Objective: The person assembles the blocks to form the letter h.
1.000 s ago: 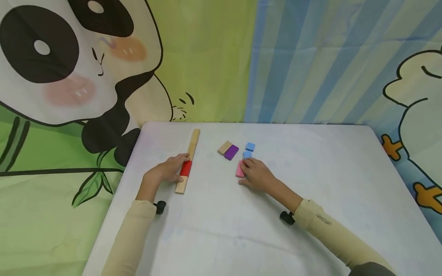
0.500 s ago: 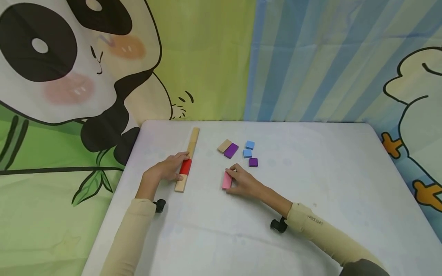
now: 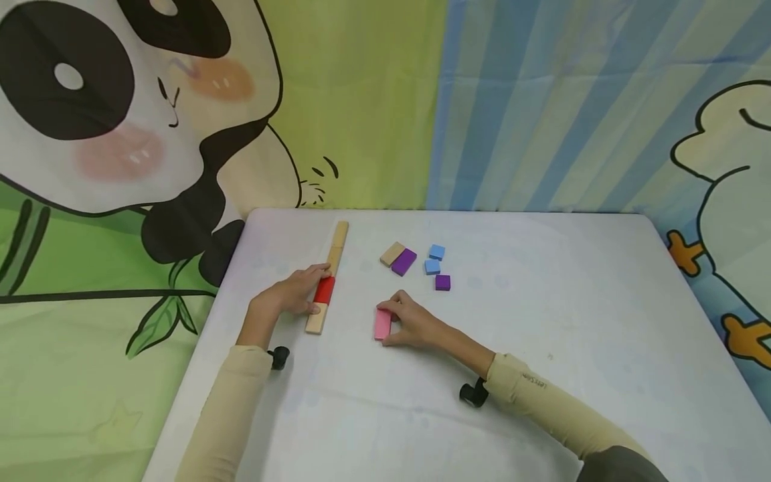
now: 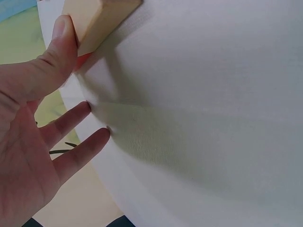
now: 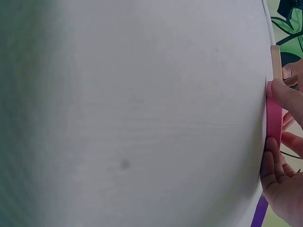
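My left hand point(image 3: 293, 292) rests at a straight row of flat blocks, thumb at its left side and forefinger reaching onto it. The row has a red block point(image 3: 324, 290) between a plain wooden block point(image 3: 316, 321) at the near end and more plain wood point(image 3: 340, 234) beyond. In the left wrist view the thumb touches the side of a wooden block point(image 4: 97, 21), while two fingers extend loosely and the forefinger is hidden. To the right of the row, my right hand point(image 3: 415, 325) pinches a pink block point(image 3: 382, 326) lengthwise between thumb and fingers, low over the table.
Farther back lie a wooden block point(image 3: 393, 253) and a purple block point(image 3: 404, 262) side by side. Right of them are two small blue blocks point(image 3: 436, 252) and a small purple block point(image 3: 442, 282). The white table point(image 3: 542, 288) ends at a printed cloth backdrop point(image 3: 361, 100).
My right hand has brought the pink block left and toward me, away from the small blocks, uncovering the small purple one. The left hand has stayed at the row.
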`<action>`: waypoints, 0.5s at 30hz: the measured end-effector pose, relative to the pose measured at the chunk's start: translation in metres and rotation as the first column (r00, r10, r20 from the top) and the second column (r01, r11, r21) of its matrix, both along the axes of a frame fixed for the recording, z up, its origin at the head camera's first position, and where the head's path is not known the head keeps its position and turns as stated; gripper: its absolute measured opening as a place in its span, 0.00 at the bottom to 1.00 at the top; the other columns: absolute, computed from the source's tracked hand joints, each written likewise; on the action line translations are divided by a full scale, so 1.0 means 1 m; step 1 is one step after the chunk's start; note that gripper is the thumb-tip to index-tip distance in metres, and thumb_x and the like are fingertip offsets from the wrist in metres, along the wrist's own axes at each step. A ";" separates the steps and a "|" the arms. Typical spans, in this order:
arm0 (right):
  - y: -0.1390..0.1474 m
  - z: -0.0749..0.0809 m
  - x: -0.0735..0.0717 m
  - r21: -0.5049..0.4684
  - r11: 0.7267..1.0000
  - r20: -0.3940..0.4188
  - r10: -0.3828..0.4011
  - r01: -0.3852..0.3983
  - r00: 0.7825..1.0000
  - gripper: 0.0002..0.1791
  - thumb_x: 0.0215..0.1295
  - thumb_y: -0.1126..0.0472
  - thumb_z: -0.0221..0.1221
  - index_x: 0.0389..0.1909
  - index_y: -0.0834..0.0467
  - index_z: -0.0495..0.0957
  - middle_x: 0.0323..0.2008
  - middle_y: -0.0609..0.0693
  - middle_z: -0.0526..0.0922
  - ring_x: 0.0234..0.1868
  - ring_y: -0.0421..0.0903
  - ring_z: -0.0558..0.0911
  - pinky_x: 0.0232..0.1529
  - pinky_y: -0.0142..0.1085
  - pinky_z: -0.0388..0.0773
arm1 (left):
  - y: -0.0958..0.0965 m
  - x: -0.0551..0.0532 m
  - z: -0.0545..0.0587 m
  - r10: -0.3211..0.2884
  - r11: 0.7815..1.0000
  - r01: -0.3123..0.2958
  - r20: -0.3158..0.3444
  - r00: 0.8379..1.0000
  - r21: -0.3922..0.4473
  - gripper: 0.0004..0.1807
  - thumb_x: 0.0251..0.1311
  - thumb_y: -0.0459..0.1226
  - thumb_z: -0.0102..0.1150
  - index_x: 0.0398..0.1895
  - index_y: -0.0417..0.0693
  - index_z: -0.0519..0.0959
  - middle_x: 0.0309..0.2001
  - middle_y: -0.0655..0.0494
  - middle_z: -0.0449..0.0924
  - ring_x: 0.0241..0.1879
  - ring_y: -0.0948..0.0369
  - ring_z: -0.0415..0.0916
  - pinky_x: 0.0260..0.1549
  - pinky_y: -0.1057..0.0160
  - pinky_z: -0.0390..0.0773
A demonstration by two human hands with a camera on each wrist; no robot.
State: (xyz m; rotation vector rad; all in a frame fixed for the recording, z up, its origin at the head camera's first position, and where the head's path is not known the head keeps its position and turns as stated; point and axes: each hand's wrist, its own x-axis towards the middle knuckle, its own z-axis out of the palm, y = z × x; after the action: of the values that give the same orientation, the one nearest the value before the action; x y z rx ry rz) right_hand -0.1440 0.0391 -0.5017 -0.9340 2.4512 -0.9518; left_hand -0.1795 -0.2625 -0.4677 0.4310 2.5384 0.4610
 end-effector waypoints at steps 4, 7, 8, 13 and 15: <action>0.003 0.002 0.001 -0.017 1.000 0.010 -0.006 0.006 1.000 0.37 0.52 0.56 0.72 0.63 0.58 0.71 0.49 0.52 0.69 0.47 0.44 0.73 0.48 0.32 0.75 | 0.000 -0.002 0.000 0.007 1.000 -0.007 0.003 1.000 -0.005 0.44 0.58 0.36 0.66 0.75 0.48 0.53 0.79 0.53 0.41 0.75 0.43 0.47 0.68 0.39 0.60; 0.004 0.001 0.001 -0.008 1.000 0.019 -0.011 0.011 1.000 0.37 0.52 0.55 0.72 0.63 0.57 0.70 0.48 0.52 0.69 0.46 0.43 0.72 0.46 0.31 0.74 | 0.000 -0.002 -0.001 0.003 1.000 -0.003 -0.003 1.000 -0.007 0.45 0.57 0.36 0.66 0.75 0.48 0.53 0.79 0.52 0.42 0.75 0.42 0.47 0.68 0.39 0.60; 0.004 0.001 0.001 -0.001 1.000 0.021 -0.013 0.013 1.000 0.38 0.52 0.54 0.72 0.63 0.57 0.69 0.48 0.52 0.69 0.46 0.42 0.71 0.46 0.31 0.73 | 0.000 -0.002 -0.001 0.003 1.000 -0.003 -0.003 1.000 -0.007 0.44 0.57 0.36 0.66 0.75 0.48 0.53 0.79 0.52 0.42 0.75 0.42 0.47 0.68 0.39 0.60; 0.002 -0.002 0.002 0.031 0.999 0.024 -0.031 0.030 0.999 0.39 0.52 0.52 0.72 0.63 0.57 0.69 0.47 0.51 0.68 0.45 0.41 0.70 0.46 0.32 0.73 | 0.000 -0.002 -0.001 0.001 1.000 -0.001 -0.005 1.000 -0.004 0.44 0.57 0.36 0.67 0.74 0.47 0.55 0.79 0.51 0.43 0.75 0.42 0.47 0.68 0.39 0.61; 0.002 -0.002 0.002 0.036 0.999 0.025 -0.037 0.036 0.999 0.39 0.52 0.51 0.72 0.63 0.57 0.69 0.47 0.50 0.68 0.45 0.41 0.70 0.46 0.32 0.73 | -0.001 -0.002 -0.002 0.004 1.000 -0.004 -0.002 1.000 -0.004 0.44 0.57 0.36 0.67 0.74 0.47 0.55 0.79 0.51 0.42 0.75 0.42 0.47 0.68 0.38 0.61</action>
State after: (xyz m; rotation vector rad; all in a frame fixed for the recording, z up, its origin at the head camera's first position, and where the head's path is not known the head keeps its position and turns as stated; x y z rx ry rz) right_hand -0.1420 0.0408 -0.5038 -0.8634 2.4634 -0.9237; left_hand -0.1812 -0.2630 -0.4694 0.4256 2.5424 0.4573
